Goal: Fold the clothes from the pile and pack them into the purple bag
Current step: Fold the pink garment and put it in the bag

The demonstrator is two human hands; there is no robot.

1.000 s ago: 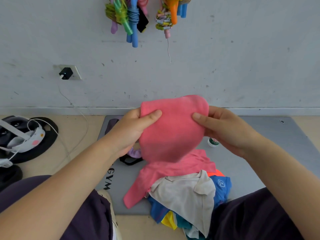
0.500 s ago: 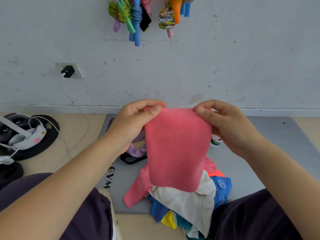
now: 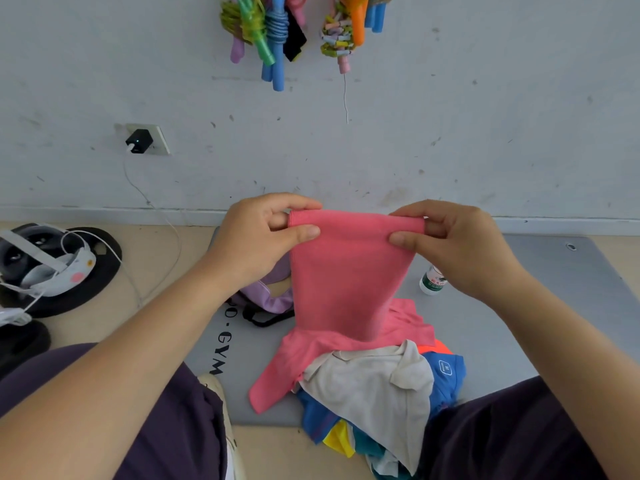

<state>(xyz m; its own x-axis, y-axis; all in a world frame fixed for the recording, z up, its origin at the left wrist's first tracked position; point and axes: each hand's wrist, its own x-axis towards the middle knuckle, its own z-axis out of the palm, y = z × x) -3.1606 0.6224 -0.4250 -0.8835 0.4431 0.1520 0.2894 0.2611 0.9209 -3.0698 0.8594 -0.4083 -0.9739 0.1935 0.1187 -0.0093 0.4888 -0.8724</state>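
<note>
A pink garment hangs in front of me, its top hem stretched between both hands. My left hand pinches the hem's left corner and my right hand pinches the right corner. The garment's lower part trails onto the clothes pile on the grey mat, where a cream shirt lies over blue, orange, yellow and teal pieces. The purple bag lies on the mat behind the pink cloth, mostly hidden by it and by my left wrist.
A small white bottle with a green label stands on the mat under my right hand. A headset with cables lies on a black pad at the left. Skipping ropes hang on the wall; a charger sits in the socket.
The pink garment was bunched between my hands; it has dropped open and both hands have shifted up to pinch its top hem and spread it wide.
</note>
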